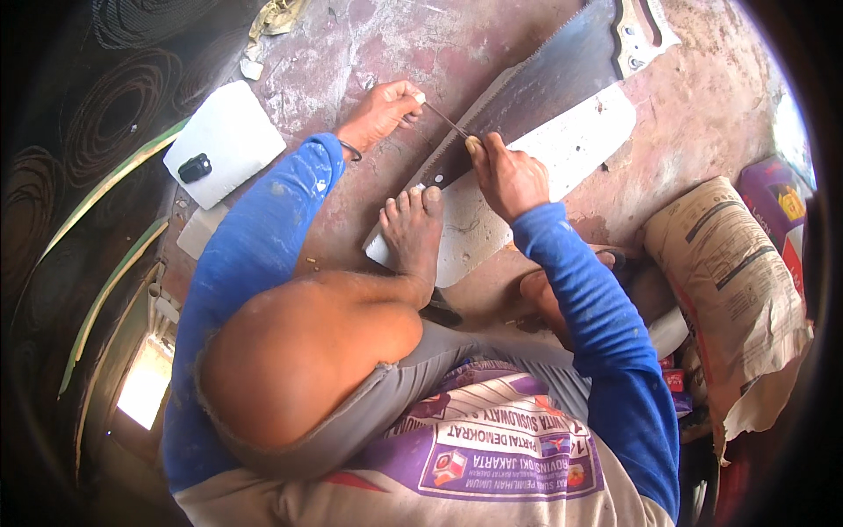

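Note:
A hand saw (536,83) lies diagonally across a white board (562,154) on the reddish floor, its teeth facing left. A thin metal file (446,119) rests across the saw teeth. My left hand (379,110) pinches the file's far end. My right hand (505,176) grips its near end at the blade. My bare foot (413,228) presses down on the white board and the saw's lower end. Both arms wear blue sleeves.
A white slab (224,140) with a small black object (194,167) on it lies at the left. A brown paper sack (729,290) leans at the right, with a purple package (777,198) behind it. Curved green-edged strips (105,263) line the left side.

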A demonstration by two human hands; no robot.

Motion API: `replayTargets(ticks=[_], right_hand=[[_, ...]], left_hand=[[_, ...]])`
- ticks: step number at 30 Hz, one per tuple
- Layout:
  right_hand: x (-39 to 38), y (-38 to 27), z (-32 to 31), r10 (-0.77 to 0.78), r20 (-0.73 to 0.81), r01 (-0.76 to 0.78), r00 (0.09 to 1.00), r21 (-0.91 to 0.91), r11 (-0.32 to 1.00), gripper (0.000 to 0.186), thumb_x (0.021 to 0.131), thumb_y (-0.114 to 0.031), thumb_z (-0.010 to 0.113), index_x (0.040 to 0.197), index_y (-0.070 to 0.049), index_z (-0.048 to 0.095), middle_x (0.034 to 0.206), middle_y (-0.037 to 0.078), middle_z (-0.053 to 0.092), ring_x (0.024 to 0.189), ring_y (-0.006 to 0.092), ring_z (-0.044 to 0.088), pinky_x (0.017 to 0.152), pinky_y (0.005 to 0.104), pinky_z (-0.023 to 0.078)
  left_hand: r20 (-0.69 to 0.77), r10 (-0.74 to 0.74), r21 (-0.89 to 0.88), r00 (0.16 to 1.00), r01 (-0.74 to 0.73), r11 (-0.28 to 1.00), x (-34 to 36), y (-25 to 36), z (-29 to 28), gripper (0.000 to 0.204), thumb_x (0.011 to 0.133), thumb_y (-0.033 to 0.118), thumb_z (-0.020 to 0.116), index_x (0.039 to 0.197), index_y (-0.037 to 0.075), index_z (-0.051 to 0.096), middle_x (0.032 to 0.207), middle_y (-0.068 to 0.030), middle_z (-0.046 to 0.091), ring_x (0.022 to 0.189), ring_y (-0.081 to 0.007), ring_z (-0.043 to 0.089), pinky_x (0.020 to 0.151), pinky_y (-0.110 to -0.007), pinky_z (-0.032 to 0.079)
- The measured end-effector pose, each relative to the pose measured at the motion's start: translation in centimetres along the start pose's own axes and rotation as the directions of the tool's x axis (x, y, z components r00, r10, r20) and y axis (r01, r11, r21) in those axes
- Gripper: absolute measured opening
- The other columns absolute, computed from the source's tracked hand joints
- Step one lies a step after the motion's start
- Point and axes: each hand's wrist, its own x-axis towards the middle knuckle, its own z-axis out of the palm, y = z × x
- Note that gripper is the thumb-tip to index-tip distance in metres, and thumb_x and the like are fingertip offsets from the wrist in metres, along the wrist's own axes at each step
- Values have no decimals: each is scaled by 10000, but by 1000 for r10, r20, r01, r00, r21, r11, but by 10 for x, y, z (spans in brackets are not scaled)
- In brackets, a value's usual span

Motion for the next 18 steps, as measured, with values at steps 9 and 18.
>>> replayTargets(ticks=[9, 18], right_hand=[[-50, 23, -17, 98, 57, -99, 994, 2, 995, 279, 1024, -349, 544, 969, -77, 566, 656, 215, 670, 618, 407, 687, 610, 503, 548], [-5, 4, -3, -1, -15, 1, 1000, 11, 1000, 293, 1033, -369, 529, 952, -89, 559, 642, 200, 659, 626, 413, 679, 611, 518, 536]], left_hand=[[149, 76, -89, 986, -63, 994, -15, -5, 48, 174, 1002, 225, 645, 1019, 52, 634, 876, 6, 628, 777, -74, 553, 733, -259, 481], [26, -36, 31, 999, 35, 999, 5, -2, 3, 171, 993, 244, 655, 1026, 76, 646, 920, 9, 643, 824, -76, 605, 759, -255, 524]])
